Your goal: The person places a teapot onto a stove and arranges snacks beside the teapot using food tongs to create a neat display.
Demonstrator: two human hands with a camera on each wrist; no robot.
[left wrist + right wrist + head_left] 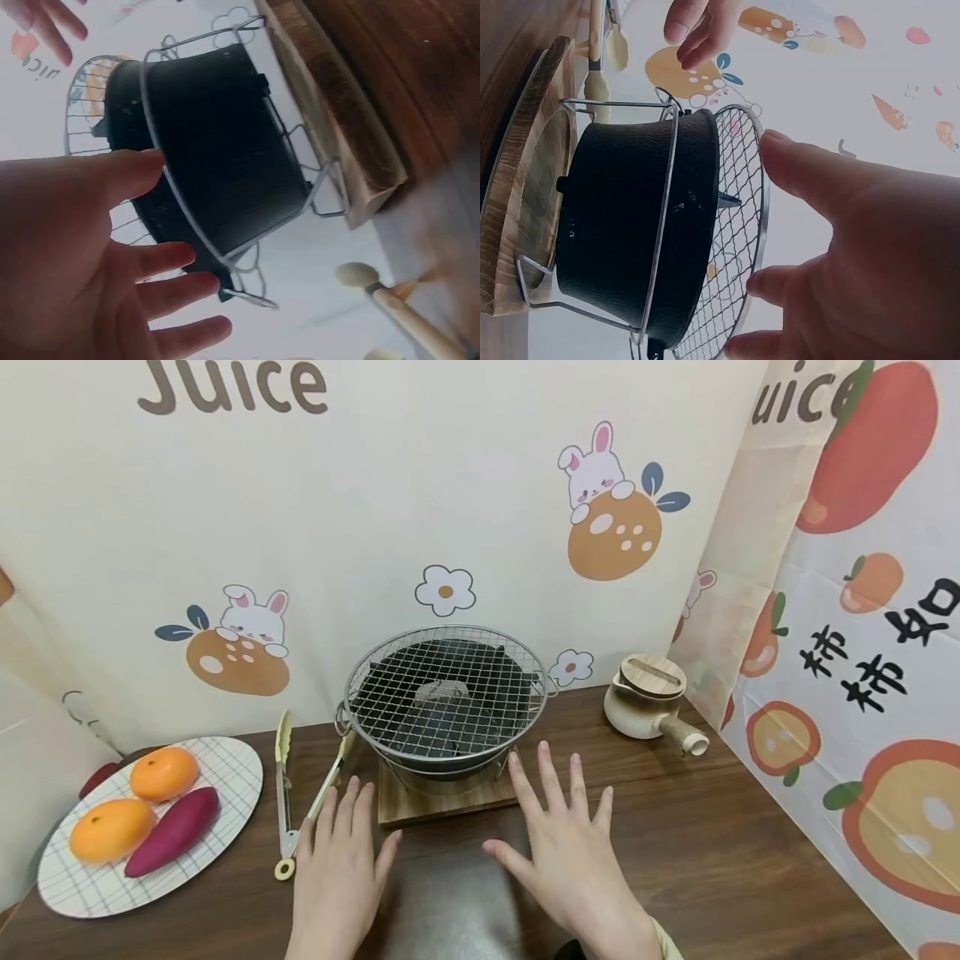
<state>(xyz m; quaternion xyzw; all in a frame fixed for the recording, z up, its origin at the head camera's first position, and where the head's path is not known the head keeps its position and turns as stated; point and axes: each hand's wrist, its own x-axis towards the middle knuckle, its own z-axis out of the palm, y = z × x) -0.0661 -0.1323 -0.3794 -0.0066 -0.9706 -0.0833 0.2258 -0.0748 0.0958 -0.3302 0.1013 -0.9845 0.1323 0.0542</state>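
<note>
A round wire grill mesh [420, 739] lies over a black brazier [615, 217], which sits in a wire stand on a square wooden board [408, 814]. A greyish lump shows through the mesh. Just in front and to the left, my left hand [341, 860] is held palm down, fingers extended, gripping nothing. It overlaps one arm of the spread tongs [288, 839] in the head view. On the other side, my right hand [566, 852] hovers with fingers spread, its fingertips near the board's right corner. Both wrist views show the brazier beyond bare, unoccupied fingers.
At the left stands a checked oval plate [240, 777] with two orange fruits [112, 831] and a purple sweet potato [174, 832]. A small side-handled teapot [637, 710] with a wooden lid is at the back right. Printed cloth walls [450, 510] border the dark wooden table [720, 860].
</note>
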